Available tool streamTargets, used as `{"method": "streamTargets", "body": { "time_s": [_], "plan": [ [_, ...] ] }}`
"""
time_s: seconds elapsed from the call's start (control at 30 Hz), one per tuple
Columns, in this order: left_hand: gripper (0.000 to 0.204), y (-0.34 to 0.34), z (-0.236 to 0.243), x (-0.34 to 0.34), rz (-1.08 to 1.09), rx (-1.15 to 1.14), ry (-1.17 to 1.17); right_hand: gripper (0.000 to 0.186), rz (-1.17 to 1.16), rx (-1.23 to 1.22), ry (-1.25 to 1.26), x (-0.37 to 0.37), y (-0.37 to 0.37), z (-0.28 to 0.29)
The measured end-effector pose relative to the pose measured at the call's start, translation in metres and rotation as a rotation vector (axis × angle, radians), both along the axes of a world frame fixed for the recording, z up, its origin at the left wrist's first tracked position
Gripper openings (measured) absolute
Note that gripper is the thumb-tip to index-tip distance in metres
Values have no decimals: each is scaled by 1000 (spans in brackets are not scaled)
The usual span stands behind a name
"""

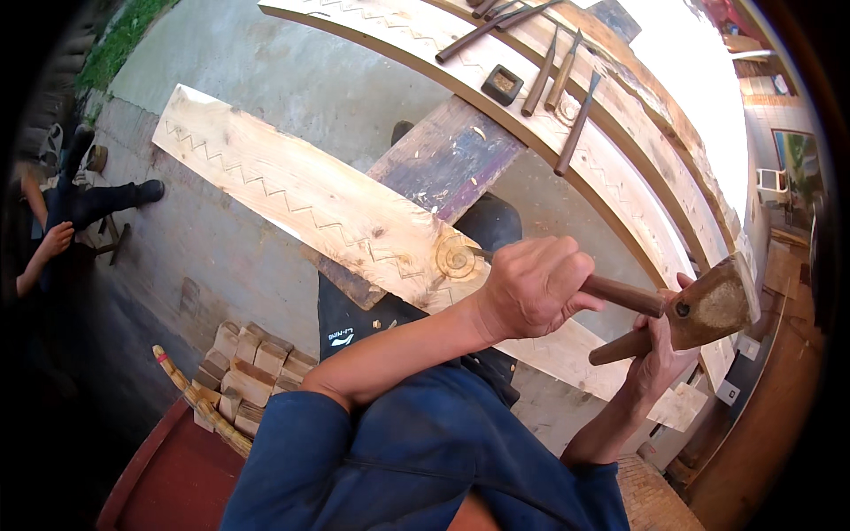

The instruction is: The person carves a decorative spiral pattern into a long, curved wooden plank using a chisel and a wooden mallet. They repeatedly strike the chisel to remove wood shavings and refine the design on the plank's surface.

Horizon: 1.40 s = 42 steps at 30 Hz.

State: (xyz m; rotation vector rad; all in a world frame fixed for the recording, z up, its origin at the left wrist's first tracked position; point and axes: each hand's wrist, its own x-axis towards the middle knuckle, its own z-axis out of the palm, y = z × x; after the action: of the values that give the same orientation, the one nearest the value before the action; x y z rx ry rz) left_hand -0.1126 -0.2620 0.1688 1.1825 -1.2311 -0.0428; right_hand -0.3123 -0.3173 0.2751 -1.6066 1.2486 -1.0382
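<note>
at the far left, a seated person [62,217] is stretching out a dark-clad leg. next, a pale board [266,177] is running slantwise down to the right, bearing a zigzag line and crossing over a dark plank [460,150]. below the board, wooden blocks [251,372] are lying heaped beside a curved, jointed stick [190,389]. near the middle, a carved spiral [456,257] is showing on the board. above and rightward, a black square container [502,85] and several long-handled tools [580,124] are resting on curved beams [398,38]. the left hand [538,288] is clasping a chisel [624,295], fingers curled tightly around it, and the blade is pointing left at the spiral's edge. farthest right, the right hand [662,358] is wrapping its fingers around the handle of a wooden mallet [726,310], whose head is sitting close by the chisel's butt; whether they are touching, i cannot tell.
</note>
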Motion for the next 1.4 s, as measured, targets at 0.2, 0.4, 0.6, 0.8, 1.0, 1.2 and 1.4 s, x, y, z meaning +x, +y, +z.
{"method": "streamTargets", "body": {
  "time_s": [0.2,0.4,0.6,0.8,1.0,1.2,1.4],
  "plan": [
    [47,14,6,-20,-163,95,-142,53,-147,517,-197,-45,49,-86],
    [31,33,-1,25,-54,247,33,21,-82,668,-22,-23,81,-96],
    [12,69,-7,66,-64,685,205,23,39,471,165,-20,88,-120],
    [17,85,-41,81,-74,608,601,24,58,459,194,-25,88,-127],
    [14,81,-52,85,-24,521,672,25,64,503,204,-23,85,-124],
    [15,80,-54,87,-67,590,547,24,79,488,233,-21,83,-124],
    [13,81,-58,89,-54,633,379,25,81,484,250,-18,82,-121]
  ]
}}
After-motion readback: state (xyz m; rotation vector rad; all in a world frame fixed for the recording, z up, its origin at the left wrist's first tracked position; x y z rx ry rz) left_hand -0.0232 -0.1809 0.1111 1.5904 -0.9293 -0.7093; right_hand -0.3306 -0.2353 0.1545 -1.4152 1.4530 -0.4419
